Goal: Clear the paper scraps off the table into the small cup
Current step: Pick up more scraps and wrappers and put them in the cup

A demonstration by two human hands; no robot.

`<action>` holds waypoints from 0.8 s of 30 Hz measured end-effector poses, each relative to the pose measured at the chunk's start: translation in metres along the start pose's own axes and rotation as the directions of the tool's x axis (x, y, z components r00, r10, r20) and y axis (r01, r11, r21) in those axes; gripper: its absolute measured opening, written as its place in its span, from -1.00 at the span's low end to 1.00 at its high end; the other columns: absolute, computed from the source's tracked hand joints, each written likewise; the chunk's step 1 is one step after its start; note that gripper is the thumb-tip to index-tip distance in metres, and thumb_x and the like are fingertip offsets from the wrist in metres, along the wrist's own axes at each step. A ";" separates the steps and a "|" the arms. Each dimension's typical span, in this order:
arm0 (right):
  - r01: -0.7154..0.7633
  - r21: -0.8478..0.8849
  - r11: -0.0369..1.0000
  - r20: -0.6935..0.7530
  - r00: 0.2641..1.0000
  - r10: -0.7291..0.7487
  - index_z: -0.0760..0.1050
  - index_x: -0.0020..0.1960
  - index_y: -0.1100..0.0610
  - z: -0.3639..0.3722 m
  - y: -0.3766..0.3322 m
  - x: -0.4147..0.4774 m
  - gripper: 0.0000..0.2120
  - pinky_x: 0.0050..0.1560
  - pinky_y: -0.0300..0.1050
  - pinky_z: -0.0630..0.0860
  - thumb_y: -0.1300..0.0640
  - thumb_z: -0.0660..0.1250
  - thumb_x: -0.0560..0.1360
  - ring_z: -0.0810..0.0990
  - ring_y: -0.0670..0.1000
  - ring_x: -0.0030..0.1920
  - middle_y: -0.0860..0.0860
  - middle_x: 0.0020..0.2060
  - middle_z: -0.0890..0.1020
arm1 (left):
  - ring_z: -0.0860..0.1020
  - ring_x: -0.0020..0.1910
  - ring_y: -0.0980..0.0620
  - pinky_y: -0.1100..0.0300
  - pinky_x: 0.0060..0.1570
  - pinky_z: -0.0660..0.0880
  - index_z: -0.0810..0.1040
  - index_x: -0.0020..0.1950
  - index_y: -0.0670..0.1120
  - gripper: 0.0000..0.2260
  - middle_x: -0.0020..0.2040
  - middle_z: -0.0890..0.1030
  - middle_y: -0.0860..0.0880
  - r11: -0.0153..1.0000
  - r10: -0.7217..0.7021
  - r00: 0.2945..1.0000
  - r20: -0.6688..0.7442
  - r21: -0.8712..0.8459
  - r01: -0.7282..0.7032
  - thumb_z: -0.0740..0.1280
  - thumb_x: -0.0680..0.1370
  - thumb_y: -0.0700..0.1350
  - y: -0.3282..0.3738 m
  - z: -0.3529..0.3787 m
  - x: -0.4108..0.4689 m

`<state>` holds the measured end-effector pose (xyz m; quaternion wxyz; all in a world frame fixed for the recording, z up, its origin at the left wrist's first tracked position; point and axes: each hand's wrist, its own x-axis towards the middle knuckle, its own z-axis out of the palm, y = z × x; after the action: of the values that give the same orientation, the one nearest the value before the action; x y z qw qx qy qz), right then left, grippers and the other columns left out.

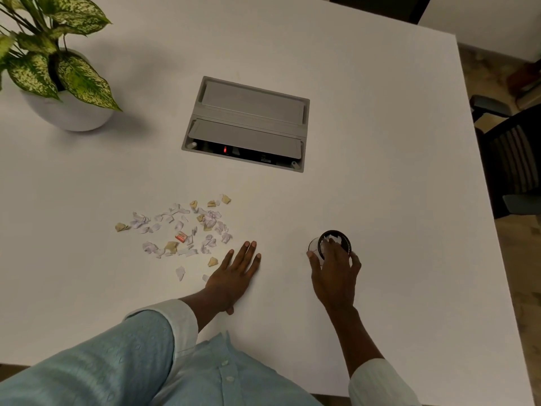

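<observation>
Right hand [335, 272] grips cup [336, 234], lower right; left hand [234, 276] flat, released. Slide cup beside scraps [181, 230], sweep in.

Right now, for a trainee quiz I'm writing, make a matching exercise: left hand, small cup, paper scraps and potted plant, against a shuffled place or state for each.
1. left hand
2. small cup
3. paper scraps
4. potted plant

A. at the far left of the table
B. gripped by the right hand
C. flat on the table, fingers straight
D. scattered loose on the table

Pairs: 1-C, 2-B, 3-D, 4-A
</observation>
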<state>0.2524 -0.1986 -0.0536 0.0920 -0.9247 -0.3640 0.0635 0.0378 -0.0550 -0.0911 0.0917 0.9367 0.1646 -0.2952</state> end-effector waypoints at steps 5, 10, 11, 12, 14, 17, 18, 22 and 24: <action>-0.013 -0.138 0.990 0.070 0.997 0.023 0.37 0.47 0.14 0.019 0.001 -0.001 -0.31 0.55 0.33 -0.14 -0.34 -0.04 0.62 0.38 0.06 0.51 0.06 0.42 0.51 | -0.43 0.56 -0.33 -0.28 0.59 -0.12 -0.37 0.61 -0.22 0.45 0.55 -0.48 -0.33 1.000 0.002 1.000 -0.017 -0.007 -0.002 0.72 0.20 0.08 0.000 0.005 0.002; -0.060 -0.065 0.996 0.077 0.995 0.065 0.39 0.42 0.12 0.020 0.001 0.004 -0.36 0.56 0.33 -0.13 -0.34 0.00 0.62 0.36 0.07 0.51 0.06 0.39 0.54 | -0.45 0.55 -0.31 -0.26 0.59 -0.18 -0.38 0.61 -0.21 0.46 0.55 -0.50 -0.31 1.000 0.006 0.999 -0.034 -0.011 -0.006 0.72 0.19 0.08 -0.001 0.008 0.004; -0.063 -0.043 0.997 0.061 0.996 0.065 0.40 0.40 0.11 0.018 -0.001 0.005 -0.39 0.56 0.32 -0.11 -0.33 0.01 0.63 0.38 0.06 0.50 0.05 0.36 0.56 | -0.45 0.55 -0.30 -0.25 0.58 -0.20 -0.39 0.61 -0.20 0.46 0.55 -0.50 -0.30 1.000 0.008 0.999 -0.032 -0.018 -0.009 0.72 0.20 0.08 -0.002 0.008 0.004; -0.062 -0.024 0.998 0.038 0.997 0.063 0.42 0.38 0.11 0.015 -0.002 0.005 -0.41 0.56 0.31 -0.08 -0.32 0.04 0.62 0.42 0.07 0.47 0.06 0.33 0.57 | -0.46 0.55 -0.29 -0.24 0.56 -0.22 -0.39 0.61 -0.19 0.45 0.55 -0.51 -0.29 1.000 0.010 0.999 -0.032 -0.025 -0.011 0.72 0.20 0.08 -0.003 0.008 0.003; -0.037 -0.005 0.999 -0.041 0.998 0.037 0.44 0.32 0.15 0.006 -0.007 0.002 -0.49 0.54 0.31 0.05 -0.22 0.16 0.60 0.51 0.13 0.38 0.09 0.27 0.60 | -0.44 0.57 -0.27 -0.25 0.56 -0.20 -0.34 0.63 -0.18 0.36 0.57 -0.48 -0.28 0.999 0.014 0.999 -0.043 -0.048 -0.016 0.69 0.27 0.06 -0.005 0.008 0.003; 0.047 0.008 0.999 -0.187 0.981 -0.045 0.50 0.24 0.16 -0.006 -0.016 -0.004 -0.62 0.40 0.28 0.29 0.01 0.35 0.49 0.51 0.21 0.30 0.12 0.22 0.59 | -0.33 0.62 -0.21 -0.20 0.62 0.01 -0.12 0.66 -0.22 -0.01 0.63 -0.35 -0.24 0.981 0.023 0.999 -0.049 -0.192 -0.032 0.52 0.51 -0.03 -0.009 0.002 -0.003; 0.075 0.031 0.997 -0.205 0.976 -0.068 0.52 0.23 0.14 -0.008 -0.020 -0.006 -0.64 0.36 0.24 0.33 0.06 0.39 0.47 0.49 0.22 0.30 0.11 0.23 0.57 | -0.28 0.64 -0.19 -0.16 0.62 0.07 -0.03 0.65 -0.24 -0.13 0.65 -0.28 -0.24 0.971 0.027 0.998 -0.049 -0.237 -0.038 0.46 0.56 -0.04 -0.012 0.000 -0.006; 0.205 0.138 0.969 -0.156 0.971 -0.183 0.56 0.22 0.13 -0.002 -0.046 -0.021 -0.70 0.32 0.17 0.44 0.14 0.43 0.50 0.45 0.19 0.33 0.11 0.24 0.53 | -0.07 0.67 -0.20 -0.11 0.55 0.19 0.24 0.59 -0.21 -0.40 0.67 0.03 -0.24 0.949 -0.025 0.985 -0.170 -0.314 -0.031 0.34 0.64 0.01 -0.021 0.011 -0.026; 0.217 0.201 0.955 -0.056 0.976 -0.210 0.54 0.22 0.08 0.004 -0.063 -0.028 -0.71 0.13 0.09 0.59 0.11 0.42 0.51 0.46 0.10 0.31 0.04 0.24 0.49 | 0.14 0.62 -0.24 -0.11 0.50 0.34 0.38 0.50 -0.18 -0.47 0.62 0.23 -0.24 0.941 -0.120 0.957 -0.265 -0.337 0.025 0.38 0.61 0.03 -0.029 0.023 -0.041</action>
<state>0.1900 -0.1725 -0.0423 0.1998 -0.8665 -0.4514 0.0747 -0.0164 -0.0447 -0.0879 0.2118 0.9337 0.2575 -0.1303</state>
